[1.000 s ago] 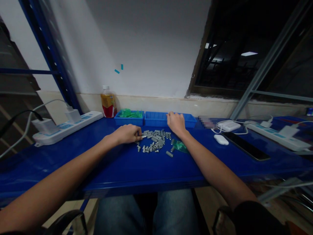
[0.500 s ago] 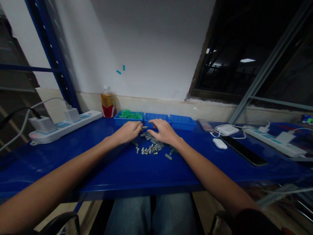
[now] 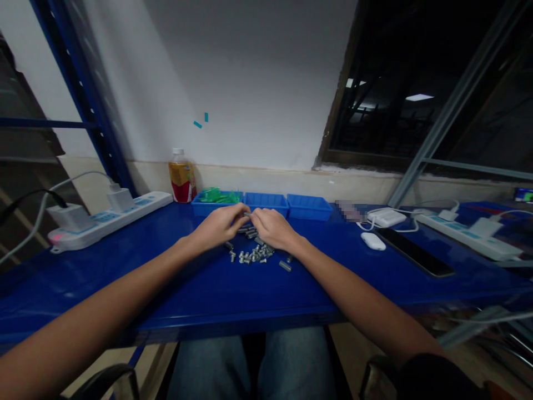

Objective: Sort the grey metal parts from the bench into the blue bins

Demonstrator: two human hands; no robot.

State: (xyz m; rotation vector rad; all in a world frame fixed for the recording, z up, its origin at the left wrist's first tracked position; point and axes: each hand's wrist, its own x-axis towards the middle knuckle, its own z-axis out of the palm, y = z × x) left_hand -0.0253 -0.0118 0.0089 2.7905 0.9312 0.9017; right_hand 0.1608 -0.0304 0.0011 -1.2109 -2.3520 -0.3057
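My left hand is closed in a pinch on a small grey metal cylinder above the parts on the blue table. My right hand meets it from the other side, its fingertips pressed together at the cylinder's right end. Whether a second small part sits in the right fingertips is hidden. Below the hands lie several silver screws in a loose pile. More grey metal cylinders lie behind them, partly covered by my hands, and one loose cylinder rests to the right.
Behind the hands stand a blue bin with green pieces, a middle blue bin and a right blue bin. A drink bottle and power strip are left; a phone and white case are right.
My right hand has moved left and closed its fingers at the metal cylinder. Before, its thumb and index finger were spread apart. The view has shifted slightly.
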